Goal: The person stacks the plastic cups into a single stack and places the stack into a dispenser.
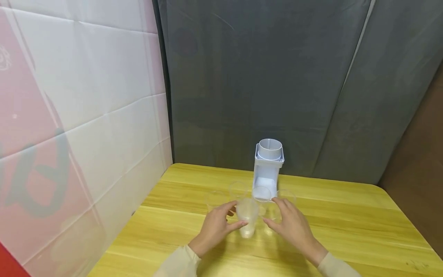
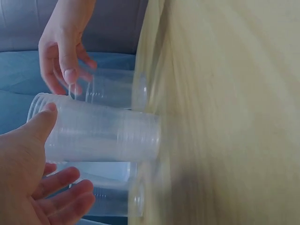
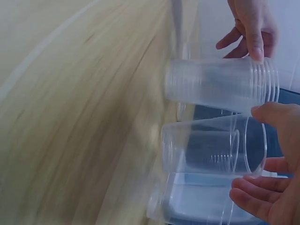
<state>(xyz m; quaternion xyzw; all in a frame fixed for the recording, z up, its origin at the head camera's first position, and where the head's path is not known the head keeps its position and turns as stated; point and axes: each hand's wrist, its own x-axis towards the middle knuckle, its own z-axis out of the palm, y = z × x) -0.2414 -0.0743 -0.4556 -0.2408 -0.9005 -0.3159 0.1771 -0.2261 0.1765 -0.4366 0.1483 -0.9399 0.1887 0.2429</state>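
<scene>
A nested stack of clear plastic cups [image 1: 247,217] stands near the table's front middle, its mouths upward. My left hand [image 1: 219,225] is at the stack's left side, thumb over its near wall by the rims and the other fingers loosely bent around the far side. Just right of the stack is a single clear plastic cup [image 3: 206,145], slightly tilted in the right wrist view. My right hand [image 1: 292,226] holds this cup near its rim, with the thumb on one side and the index finger on the other.
Several more clear cups stand behind the hands, including one [image 1: 238,189] at the back left. Behind them is a white cup holder [image 1: 266,169] with a round tube on top. A grey curtain [image 1: 259,77] closes off the wooden table's [image 1: 155,231] far edge; a printed sheet hangs left.
</scene>
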